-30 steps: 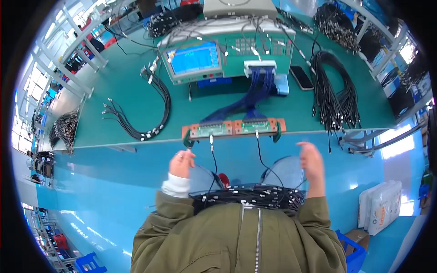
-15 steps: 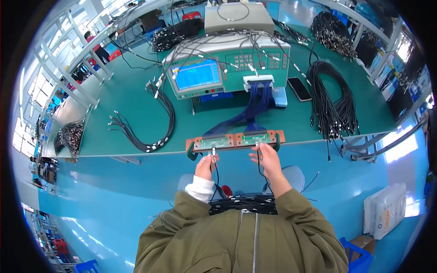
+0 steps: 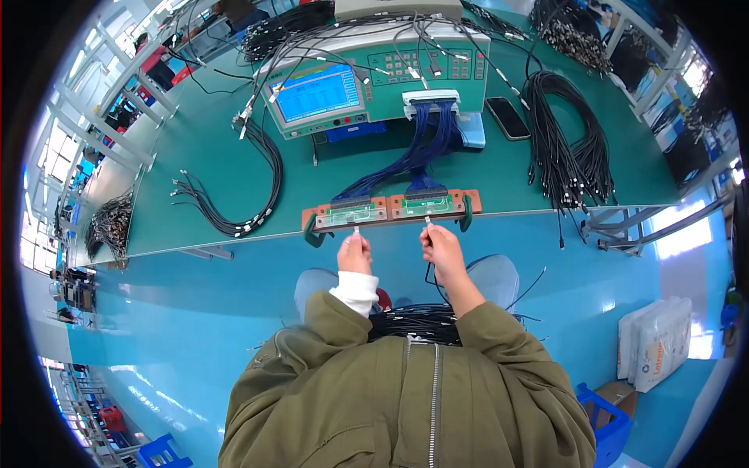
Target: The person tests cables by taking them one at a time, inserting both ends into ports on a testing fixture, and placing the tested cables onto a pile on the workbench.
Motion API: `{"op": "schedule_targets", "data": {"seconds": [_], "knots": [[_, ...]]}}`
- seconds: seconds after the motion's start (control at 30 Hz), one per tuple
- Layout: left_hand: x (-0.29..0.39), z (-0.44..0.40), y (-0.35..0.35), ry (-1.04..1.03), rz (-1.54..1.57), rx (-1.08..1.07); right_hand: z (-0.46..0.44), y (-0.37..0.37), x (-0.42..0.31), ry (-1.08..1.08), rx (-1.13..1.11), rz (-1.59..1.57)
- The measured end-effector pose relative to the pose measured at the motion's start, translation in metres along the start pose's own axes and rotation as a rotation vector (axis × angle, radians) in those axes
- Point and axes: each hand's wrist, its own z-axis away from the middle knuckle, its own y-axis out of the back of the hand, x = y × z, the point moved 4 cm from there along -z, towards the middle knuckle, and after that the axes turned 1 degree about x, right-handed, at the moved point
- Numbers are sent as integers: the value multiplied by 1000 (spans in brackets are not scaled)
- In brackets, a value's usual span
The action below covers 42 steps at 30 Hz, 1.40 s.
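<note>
At the front edge of the green table (image 3: 312, 173), my left hand (image 3: 354, 254) pinches a cable's connector (image 3: 356, 230) just below the left green circuit board (image 3: 353, 214). My right hand (image 3: 443, 251) is closed on another black cable's connector (image 3: 428, 221), at the lower edge of the right circuit board (image 3: 427, 204). Whether either connector is seated in its board is too small to tell. Blue ribbon wires (image 3: 406, 165) run from the boards up to a tester (image 3: 382, 82) with a lit screen (image 3: 318, 93). A bundle of black cables (image 3: 417, 321) lies across my lap.
A curved cable bundle (image 3: 273, 175) lies left of the tester. On the right are a phone (image 3: 508, 118) and a large looped cable bundle (image 3: 573, 140). Green clamps (image 3: 314, 232) grip the board mount. White sacks (image 3: 655, 343) and a blue crate (image 3: 607, 425) stand on the floor.
Both hands first came inward from the sides to the cables at the boards, and now they are closed on the connectors. The camera view has shifted slightly.
</note>
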Motion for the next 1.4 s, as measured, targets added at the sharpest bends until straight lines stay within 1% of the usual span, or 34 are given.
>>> {"op": "schedule_targets", "data": {"seconds": [0.13, 0.17, 0.3, 0.5, 0.8, 0.97, 1.13, 1.4], "knots": [[-14, 15, -5, 59, 164, -86, -6, 1, -3, -68, -27, -2], [-14, 14, -4, 59, 167, -80, -6, 0, -2, -71, -31, 1], [-10, 5, 2, 56, 159, -98, -6, -1, 2, -36, 24, -77], [-4, 6, 3, 85, 157, -69, -6, -2, 4, -47, -7, -66], [-5, 0, 5, 93, 159, -51, -8, -6, 5, 21, 106, -109], [-4, -1, 4, 90, 120, -23, -10, -9, 4, 0, 93, -148], [-1, -5, 4, 58, 107, -4, -12, -6, 0, 15, 35, -36], [0, -5, 5, 47, 61, 8, -13, -3, 3, 23, 36, 16]]}}
